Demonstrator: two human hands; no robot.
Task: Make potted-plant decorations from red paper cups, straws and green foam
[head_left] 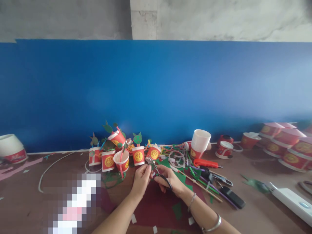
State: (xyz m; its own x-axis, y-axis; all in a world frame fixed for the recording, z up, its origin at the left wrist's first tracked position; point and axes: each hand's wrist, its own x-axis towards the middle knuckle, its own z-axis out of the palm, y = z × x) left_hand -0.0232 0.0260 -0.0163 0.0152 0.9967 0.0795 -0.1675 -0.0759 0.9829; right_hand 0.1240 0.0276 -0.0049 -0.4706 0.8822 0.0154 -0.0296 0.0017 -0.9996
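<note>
My right hand (172, 179) grips a pair of scissors (167, 183) with dark handles, its blades pointing up and to the left. Close beside the blades, my left hand (142, 179) pinches a small dark green paper piece (152, 166), partly hidden by the fingers. Beneath both hands lies a dark red sheet (153, 208) with green and white scraps on it. Just beyond the hands, a red paper cup (139, 156) with a green paper animal head (137, 139) stands among several similar decorated cups.
Stacked white cups (200, 143) stand right of centre, behind an orange utility knife (207, 163). Straws, wooden sticks and black keys (231, 195) lie to the right, with a white glue gun (292, 203) farther right. A blue panel (156, 91) backs the table.
</note>
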